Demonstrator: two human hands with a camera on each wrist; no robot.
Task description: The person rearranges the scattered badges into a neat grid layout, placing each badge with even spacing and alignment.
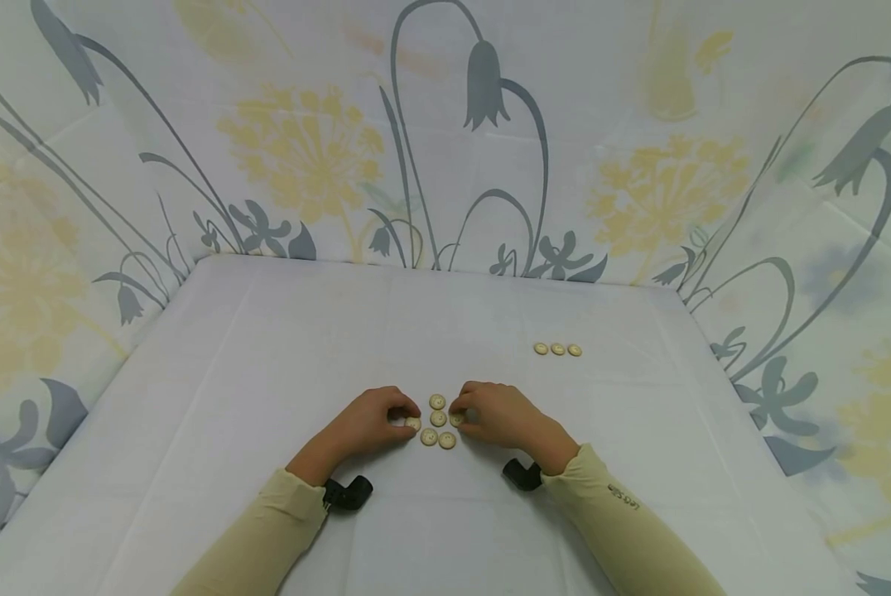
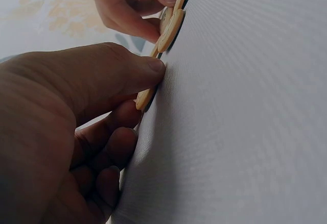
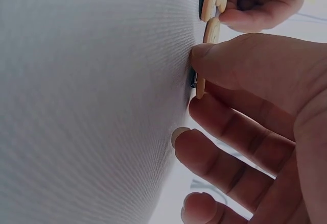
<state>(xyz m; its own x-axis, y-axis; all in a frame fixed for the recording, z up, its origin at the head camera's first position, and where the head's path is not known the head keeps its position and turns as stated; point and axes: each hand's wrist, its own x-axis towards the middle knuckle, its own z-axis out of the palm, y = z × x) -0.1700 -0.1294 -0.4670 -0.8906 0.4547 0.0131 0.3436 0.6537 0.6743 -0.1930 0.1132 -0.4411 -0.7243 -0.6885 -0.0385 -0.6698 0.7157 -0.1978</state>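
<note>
Fingers of left hand [image 1: 363, 422] and right hand [image 1: 508, 420] each pinch a button [image 1: 413, 423]; four buttons [image 1: 438, 419] lie between, well inside the tabletop's far edge [image 1: 445, 285]; light, level handling should spare these.

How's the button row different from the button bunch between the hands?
The button row has three; the button bunch has six. The row is straight; the bunch, clustered. The row is untouched; the left hand and right hand each pinch one from the bunch. All look round and beige.
</note>
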